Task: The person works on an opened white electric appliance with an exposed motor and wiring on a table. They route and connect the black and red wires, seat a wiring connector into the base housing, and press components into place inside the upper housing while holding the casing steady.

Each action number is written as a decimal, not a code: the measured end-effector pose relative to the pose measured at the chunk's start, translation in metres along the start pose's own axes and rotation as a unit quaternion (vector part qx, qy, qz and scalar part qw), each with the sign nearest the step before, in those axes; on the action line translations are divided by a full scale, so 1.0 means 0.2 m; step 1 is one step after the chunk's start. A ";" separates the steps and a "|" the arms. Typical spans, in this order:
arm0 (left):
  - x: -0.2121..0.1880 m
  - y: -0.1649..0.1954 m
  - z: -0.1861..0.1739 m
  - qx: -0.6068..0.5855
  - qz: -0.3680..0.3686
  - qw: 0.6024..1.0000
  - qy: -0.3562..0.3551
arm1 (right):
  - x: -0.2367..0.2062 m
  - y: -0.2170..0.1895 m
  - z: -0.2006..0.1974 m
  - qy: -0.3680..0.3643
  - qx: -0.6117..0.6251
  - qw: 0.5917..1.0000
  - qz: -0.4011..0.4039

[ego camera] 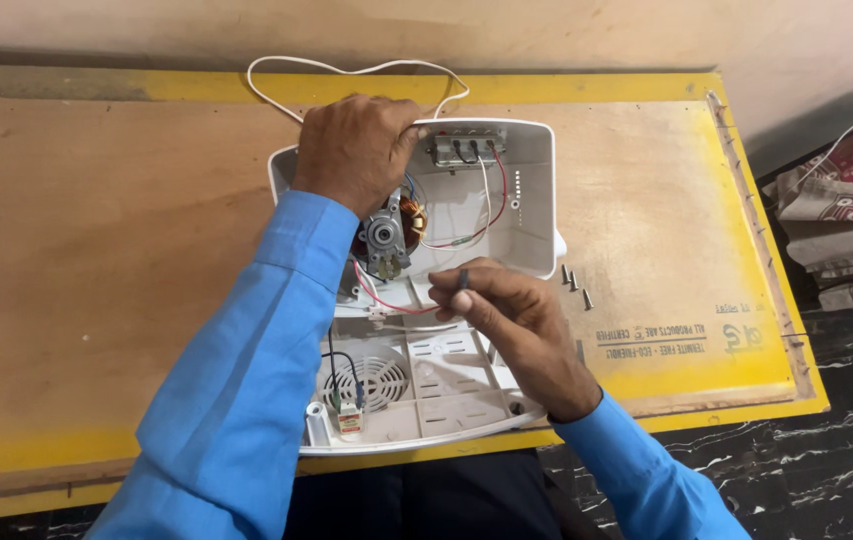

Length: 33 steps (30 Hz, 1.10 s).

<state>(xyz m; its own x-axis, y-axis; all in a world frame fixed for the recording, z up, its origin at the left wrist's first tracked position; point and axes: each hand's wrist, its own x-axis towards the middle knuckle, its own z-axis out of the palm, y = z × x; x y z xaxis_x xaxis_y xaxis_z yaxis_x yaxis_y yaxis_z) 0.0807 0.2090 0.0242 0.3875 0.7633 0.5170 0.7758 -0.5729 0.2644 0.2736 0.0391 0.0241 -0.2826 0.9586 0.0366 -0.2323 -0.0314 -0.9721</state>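
Motor (387,238) sits inside the opened white housing (537,190) (wires trailing), just beneath the left hand (355,150) gripping the housing's rim, while the right hand (507,318) nearby pinches a small dark part (464,277) between fingertips.

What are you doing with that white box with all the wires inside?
A person in blue sleeves has an opened white plastic casing lying on a wooden board. The left hand rests on the casing's upper part, beside a small motor with red and white wires. The right hand pinches a small dark piece between its fingertips above the casing. A few loose screws lie on the board to the right.
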 end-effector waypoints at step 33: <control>-0.01 0.01 -0.01 -0.009 -0.013 1.000 -0.002 | -0.10 -0.06 0.09 -0.048 -0.088 0.995 -0.019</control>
<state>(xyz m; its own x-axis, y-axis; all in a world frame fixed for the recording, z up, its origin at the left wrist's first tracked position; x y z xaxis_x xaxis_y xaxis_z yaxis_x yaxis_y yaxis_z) 0.0805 0.2045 0.0253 0.3693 0.7796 0.5059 0.7772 -0.5575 0.2918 0.2657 0.0164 0.0397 -0.3672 0.9260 0.0876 -0.0809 0.0620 -0.9948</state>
